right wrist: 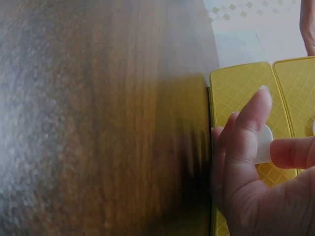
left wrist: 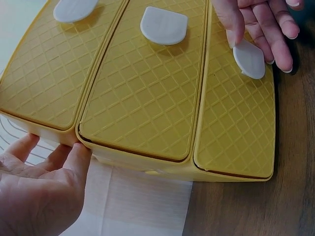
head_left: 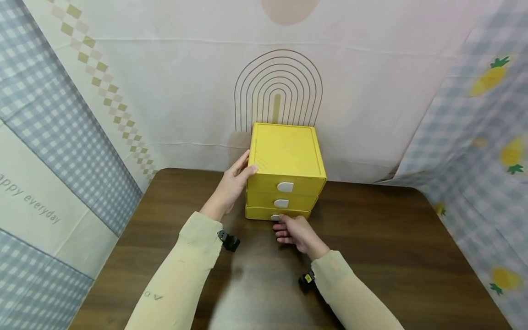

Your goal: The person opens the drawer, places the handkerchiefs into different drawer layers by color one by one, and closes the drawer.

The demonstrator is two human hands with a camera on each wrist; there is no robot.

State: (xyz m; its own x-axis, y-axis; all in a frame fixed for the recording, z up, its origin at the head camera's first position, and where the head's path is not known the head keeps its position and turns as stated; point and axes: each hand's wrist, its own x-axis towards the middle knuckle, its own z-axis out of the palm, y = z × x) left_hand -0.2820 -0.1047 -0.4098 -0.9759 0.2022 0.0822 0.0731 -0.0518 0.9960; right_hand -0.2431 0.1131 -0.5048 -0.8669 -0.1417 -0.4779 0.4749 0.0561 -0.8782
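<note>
A yellow desktop drawer cabinet (head_left: 287, 149) stands at the back of the table, its three stacked drawers facing me. Each drawer front has a white tab handle and, in the left wrist view, a raised diamond pattern. My left hand (head_left: 232, 185) rests against the cabinet's left side, its thumb near the front top corner. With thumb and fingers, my right hand (head_left: 300, 233) pinches the bottom drawer's white handle (left wrist: 250, 60). In the right wrist view, the fingers partly cover that handle (right wrist: 264, 145). The bottom drawer (left wrist: 236, 123) looks closed, its front nearly level with those above.
Dark wooden tabletop (head_left: 371, 247) extends in front of the cabinet and to both sides. A patterned white cloth (head_left: 185, 91) hangs right behind the cabinet, with checked cloths at left and right. Small black devices sit at both wrists.
</note>
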